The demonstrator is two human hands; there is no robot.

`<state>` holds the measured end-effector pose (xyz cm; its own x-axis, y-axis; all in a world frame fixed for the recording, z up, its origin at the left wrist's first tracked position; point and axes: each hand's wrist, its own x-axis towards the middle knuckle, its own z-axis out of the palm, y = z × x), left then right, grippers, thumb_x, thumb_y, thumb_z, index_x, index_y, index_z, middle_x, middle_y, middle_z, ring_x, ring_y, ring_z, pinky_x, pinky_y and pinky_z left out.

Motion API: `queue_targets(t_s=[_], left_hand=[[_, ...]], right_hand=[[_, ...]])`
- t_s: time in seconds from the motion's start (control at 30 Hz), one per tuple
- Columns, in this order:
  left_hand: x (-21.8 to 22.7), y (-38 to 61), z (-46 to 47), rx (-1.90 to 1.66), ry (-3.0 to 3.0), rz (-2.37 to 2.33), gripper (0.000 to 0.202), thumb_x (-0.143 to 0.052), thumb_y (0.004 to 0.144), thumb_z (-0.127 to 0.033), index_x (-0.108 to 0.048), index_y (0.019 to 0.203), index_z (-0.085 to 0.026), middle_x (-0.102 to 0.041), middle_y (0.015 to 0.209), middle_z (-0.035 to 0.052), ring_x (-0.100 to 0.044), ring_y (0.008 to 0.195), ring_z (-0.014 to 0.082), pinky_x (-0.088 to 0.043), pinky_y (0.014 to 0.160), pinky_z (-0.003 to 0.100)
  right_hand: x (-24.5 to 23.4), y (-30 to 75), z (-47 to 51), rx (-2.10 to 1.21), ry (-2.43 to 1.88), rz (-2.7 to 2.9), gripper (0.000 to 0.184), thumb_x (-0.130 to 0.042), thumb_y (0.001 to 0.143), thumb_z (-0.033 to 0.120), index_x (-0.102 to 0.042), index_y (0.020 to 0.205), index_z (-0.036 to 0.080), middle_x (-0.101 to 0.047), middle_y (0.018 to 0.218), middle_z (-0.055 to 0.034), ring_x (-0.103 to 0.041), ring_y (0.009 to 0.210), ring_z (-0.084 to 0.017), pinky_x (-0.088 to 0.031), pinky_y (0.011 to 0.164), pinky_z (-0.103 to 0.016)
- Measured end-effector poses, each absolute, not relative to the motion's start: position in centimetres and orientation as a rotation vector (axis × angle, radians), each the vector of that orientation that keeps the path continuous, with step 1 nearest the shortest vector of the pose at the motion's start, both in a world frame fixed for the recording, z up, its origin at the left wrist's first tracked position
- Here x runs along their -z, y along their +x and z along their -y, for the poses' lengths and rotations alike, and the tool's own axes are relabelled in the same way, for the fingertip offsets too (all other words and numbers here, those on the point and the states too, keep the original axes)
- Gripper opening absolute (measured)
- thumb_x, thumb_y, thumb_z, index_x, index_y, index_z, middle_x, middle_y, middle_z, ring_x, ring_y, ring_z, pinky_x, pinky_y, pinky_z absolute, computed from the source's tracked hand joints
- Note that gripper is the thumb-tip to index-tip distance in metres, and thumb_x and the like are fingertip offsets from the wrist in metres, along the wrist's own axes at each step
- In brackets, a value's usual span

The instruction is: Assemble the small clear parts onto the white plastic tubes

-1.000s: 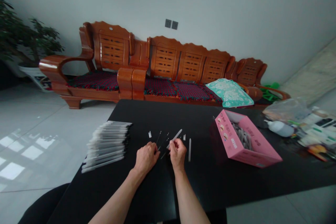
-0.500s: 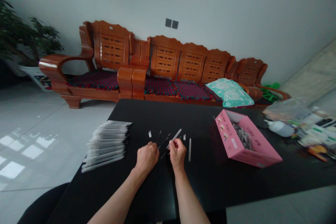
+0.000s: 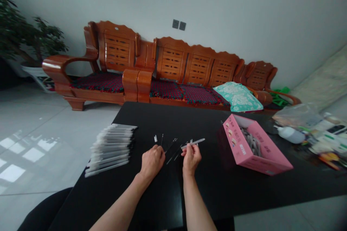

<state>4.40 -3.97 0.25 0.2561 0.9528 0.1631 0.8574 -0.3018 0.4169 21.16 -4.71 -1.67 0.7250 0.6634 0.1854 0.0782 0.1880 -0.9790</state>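
My left hand (image 3: 152, 160) is closed low over the black table, with thin dark pen refills (image 3: 170, 145) sticking out past its fingers; its fingertips are partly hidden. In my right hand (image 3: 191, 158) a whitish pen barrel (image 3: 199, 140) is pinched between thumb and fingers, its tip pointing right. More thin refills (image 3: 173, 155) lie on the table between the hands. A small white piece (image 3: 155, 138) rests just beyond my left hand, and another shows partly behind the held barrel. Left of my hands is a stack of whitish pens (image 3: 111, 149) with dark ends.
On the right of the black table (image 3: 211, 187) stands a pink box (image 3: 248, 158) with grey pieces inside. Beyond it are a white bottle (image 3: 290, 134) and plastic bags. A wooden sofa (image 3: 173, 65) with a turquoise cushion (image 3: 238, 96) lines the wall.
My right hand has moved right and turned, so the barrel now points right and lies flatter. The loose barrel beside it no longer shows. My left hand has barely moved.
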Motion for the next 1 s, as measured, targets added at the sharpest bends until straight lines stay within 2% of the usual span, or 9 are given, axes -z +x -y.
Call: queue_targets(t_s=[0.17, 0.3, 0.8, 1.0], left_hand=[[-0.2, 2.6, 3.0, -0.872, 2.218, -1.414, 0.015, -0.043, 0.095, -0.026, -0.057, 0.092, -0.022, -0.064, 0.09, 0.0016, -0.062, 0.084, 0.016, -0.042, 0.074, 0.025], [0.0, 1.8, 2.4, -0.906, 2.258, -1.361, 0.016, -0.041, 0.097, -0.027, -0.056, 0.093, -0.023, -0.063, 0.091, 0.0022, -0.06, 0.087, 0.0179, -0.042, 0.08, 0.027], [-0.2, 1.8, 2.6, -0.852, 2.355, -1.304, 0.02, -0.039, 0.098, -0.027, -0.057, 0.09, -0.022, -0.06, 0.087, 0.0025, -0.056, 0.081, 0.018, -0.041, 0.077, 0.029], [0.2, 2.3, 2.4, -1.032, 2.164, -1.207, 0.018, -0.042, 0.095, -0.025, -0.057, 0.086, -0.021, -0.059, 0.084, 0.0025, -0.057, 0.081, 0.0178, -0.043, 0.076, 0.028]], right_hand=[[2.0, 21.2, 4.2, -0.625, -1.17, 0.626, 0.035, -0.067, 0.081, 0.047, -0.061, 0.087, 0.014, -0.065, 0.059, -0.0003, -0.06, 0.044, -0.013, -0.038, 0.035, -0.017], [1.5, 21.4, 4.1, -0.779, -0.97, 0.549, 0.034, -0.069, 0.08, 0.045, -0.059, 0.09, 0.014, -0.068, 0.062, -0.0013, -0.063, 0.047, -0.015, -0.043, 0.037, -0.019], [1.4, 21.1, 4.3, -0.842, -0.922, 0.59, 0.033, -0.07, 0.081, 0.042, -0.059, 0.093, 0.013, -0.07, 0.064, -0.0028, -0.066, 0.049, -0.015, -0.047, 0.038, -0.02], [1.6, 20.7, 4.3, -0.897, -0.944, 0.622, 0.031, -0.071, 0.08, 0.04, -0.059, 0.091, 0.013, -0.07, 0.063, -0.0037, -0.067, 0.047, -0.017, -0.048, 0.036, -0.02]])
